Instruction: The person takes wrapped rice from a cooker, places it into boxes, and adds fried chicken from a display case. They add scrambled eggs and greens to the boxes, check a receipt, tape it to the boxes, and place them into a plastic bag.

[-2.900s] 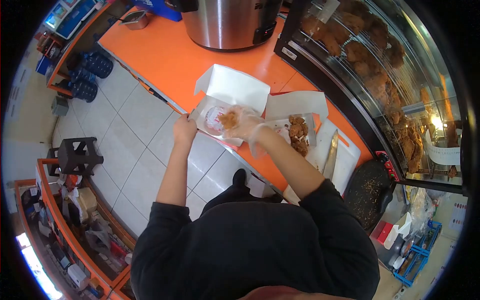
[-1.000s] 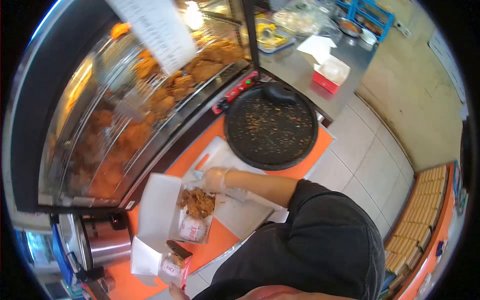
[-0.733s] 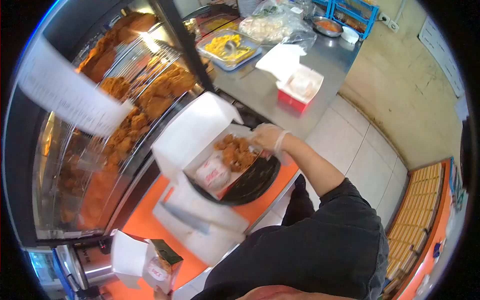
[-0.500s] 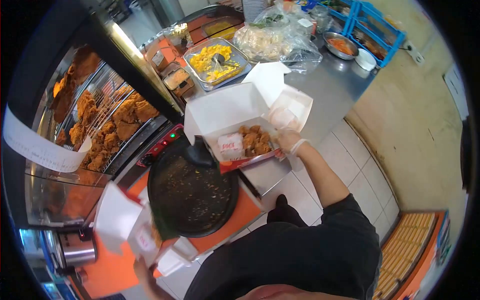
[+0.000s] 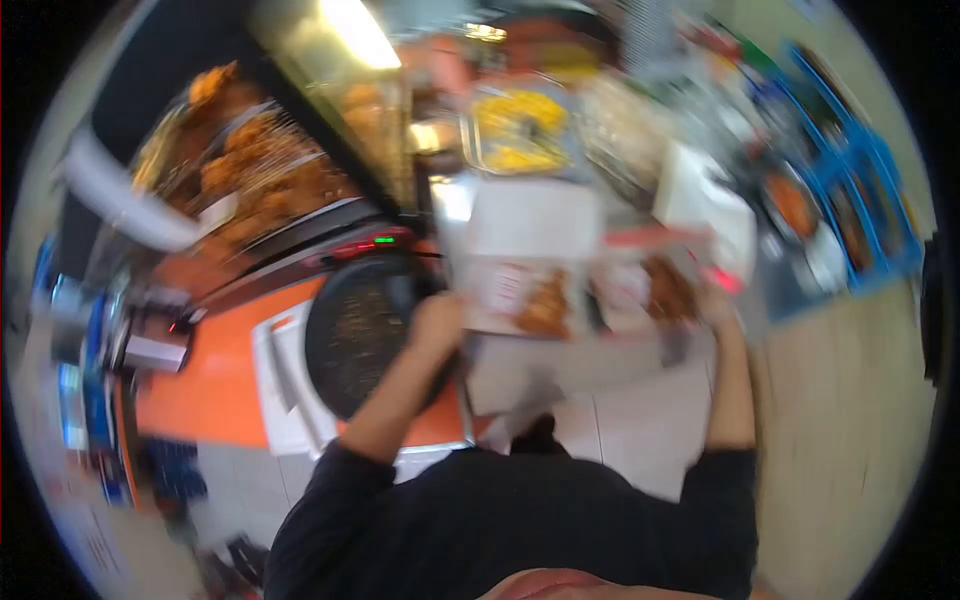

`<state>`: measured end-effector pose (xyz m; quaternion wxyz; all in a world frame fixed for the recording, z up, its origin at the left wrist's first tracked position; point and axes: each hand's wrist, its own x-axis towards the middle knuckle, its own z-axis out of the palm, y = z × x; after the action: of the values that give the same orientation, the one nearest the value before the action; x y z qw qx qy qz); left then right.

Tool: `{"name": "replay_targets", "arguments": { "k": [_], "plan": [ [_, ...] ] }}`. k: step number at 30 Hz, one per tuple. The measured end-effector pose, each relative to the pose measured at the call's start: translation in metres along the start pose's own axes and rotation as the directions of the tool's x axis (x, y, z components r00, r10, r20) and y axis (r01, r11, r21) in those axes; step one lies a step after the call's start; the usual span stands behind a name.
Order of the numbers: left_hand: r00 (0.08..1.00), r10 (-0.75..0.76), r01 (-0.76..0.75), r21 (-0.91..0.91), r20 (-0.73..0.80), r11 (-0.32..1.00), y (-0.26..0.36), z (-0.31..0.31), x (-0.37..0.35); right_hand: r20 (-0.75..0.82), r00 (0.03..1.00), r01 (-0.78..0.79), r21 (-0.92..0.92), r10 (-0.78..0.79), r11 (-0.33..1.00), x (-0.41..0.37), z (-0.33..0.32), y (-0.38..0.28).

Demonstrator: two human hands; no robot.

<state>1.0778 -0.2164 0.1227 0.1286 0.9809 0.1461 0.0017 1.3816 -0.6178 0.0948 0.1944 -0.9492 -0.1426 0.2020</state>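
Motion blurs the whole view. Two open cardboard takeaway boxes stand side by side at the front edge of the metal counter. My left hand (image 5: 438, 325) is closed at the left edge of the left box (image 5: 535, 218), which contains a white wrapped packet with red print (image 5: 508, 288) and brown fried chicken pieces (image 5: 546, 303). At the right end of the right box (image 5: 622, 318), my right hand (image 5: 716, 305) grips the corner; more fried chicken (image 5: 668, 288) and a pale packet lie inside. Individual fingers are smeared on both hands.
A round black pan (image 5: 355, 335) sits on the orange counter (image 5: 215, 375), left of the boxes. Behind it is a heated display case with fried chicken (image 5: 265, 165). A tray of yellow food (image 5: 520, 125), a bowl (image 5: 790, 205) and blue crates (image 5: 860, 200) stand farther back.
My left hand has come from the lower left to the counter, and the box it held is no longer there. Two filled boxes now stand side by side. The camera view has turned.
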Motion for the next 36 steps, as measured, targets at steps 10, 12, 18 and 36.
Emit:
{"name": "replay_targets", "arguments": {
  "k": [10, 12, 18, 36],
  "plan": [
    [0.025, -0.238, 0.040, -0.237, -0.971, 0.971, -0.070, -0.333, -0.076, -0.197, 0.950, -0.148, 0.401, 0.242, 0.904, -0.080, -0.007, -0.027],
    [-0.167, -0.221, 0.184, -0.250, -0.961, 0.950, -0.143, -0.391, -0.100, -0.224, 0.938, -0.154, 0.412, 0.263, 0.898, -0.098, -0.003, -0.030],
    [0.156, -0.739, 0.201, -0.711, -0.656, 0.673, -0.386, -0.297, -0.062, -0.283, 0.935, -0.125, 0.302, 0.214, 0.945, -0.151, -0.011, -0.085],
    [0.577, -0.637, -0.488, -0.841, -0.512, 0.234, -0.261, -0.295, -0.047, -0.379, 0.909, -0.039, 0.340, 0.175, 0.939, -0.223, -0.006, -0.106]
  ]
}}
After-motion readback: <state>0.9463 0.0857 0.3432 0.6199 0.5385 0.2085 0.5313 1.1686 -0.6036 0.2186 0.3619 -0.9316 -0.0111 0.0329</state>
